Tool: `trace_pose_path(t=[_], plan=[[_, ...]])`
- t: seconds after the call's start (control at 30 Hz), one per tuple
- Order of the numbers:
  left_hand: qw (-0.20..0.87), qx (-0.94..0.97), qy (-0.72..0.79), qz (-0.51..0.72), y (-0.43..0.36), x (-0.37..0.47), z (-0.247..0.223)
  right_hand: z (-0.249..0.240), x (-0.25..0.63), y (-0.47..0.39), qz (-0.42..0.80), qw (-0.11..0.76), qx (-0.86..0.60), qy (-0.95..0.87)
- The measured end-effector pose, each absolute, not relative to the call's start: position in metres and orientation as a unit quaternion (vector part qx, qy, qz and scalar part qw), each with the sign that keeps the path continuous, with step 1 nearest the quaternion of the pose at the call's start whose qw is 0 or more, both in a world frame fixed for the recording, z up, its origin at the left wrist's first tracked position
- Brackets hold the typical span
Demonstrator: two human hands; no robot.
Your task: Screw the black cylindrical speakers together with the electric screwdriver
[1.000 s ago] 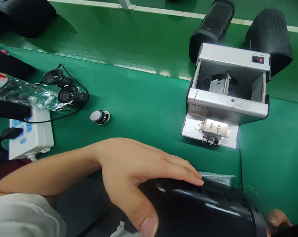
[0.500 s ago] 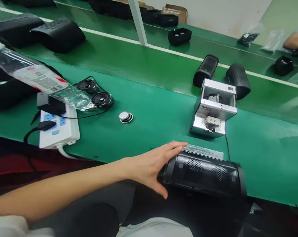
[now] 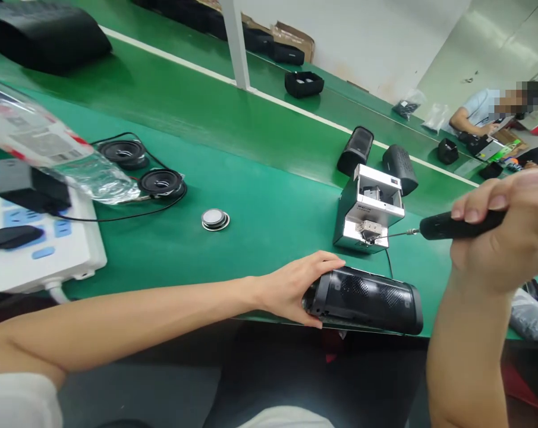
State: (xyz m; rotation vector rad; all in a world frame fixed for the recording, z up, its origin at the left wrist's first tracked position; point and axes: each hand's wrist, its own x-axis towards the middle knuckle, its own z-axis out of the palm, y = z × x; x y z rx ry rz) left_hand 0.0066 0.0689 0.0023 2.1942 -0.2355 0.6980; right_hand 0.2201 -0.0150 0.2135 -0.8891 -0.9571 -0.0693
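A black speaker housing (image 3: 367,297) with two perforated patches lies along the front edge of the green bench. My left hand (image 3: 295,288) grips its left end, thumb below and fingers over the top. On the right, my right hand (image 3: 509,226) is wrapped round the black handle of a screwdriver (image 3: 442,226). The thin shaft points left, its tip at the front of the silver screw feeder machine (image 3: 369,208), which stands just behind the housing.
Left are a white power strip (image 3: 81,249), a plastic bag (image 3: 41,134), two wired speaker drivers (image 3: 161,183) and a small round metal piece (image 3: 215,219). Black housings (image 3: 356,148) stand behind the machine. A person (image 3: 483,113) sits at the far right.
My right hand has come into view with the screwdriver at the machine. My left hand has closed on the housing's end. The clear film strip behind the housing no longer shows. The view has shifted right.
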Motion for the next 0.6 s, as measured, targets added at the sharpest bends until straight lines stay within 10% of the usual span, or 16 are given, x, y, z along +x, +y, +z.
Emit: trace_pose_path(t=[0.6], plan=[[0.483,0.856,0.004,0.186,0.068,-0.003,-0.002,0.2,0.229,0.023,-0.095,0.722,-0.46,-0.507]])
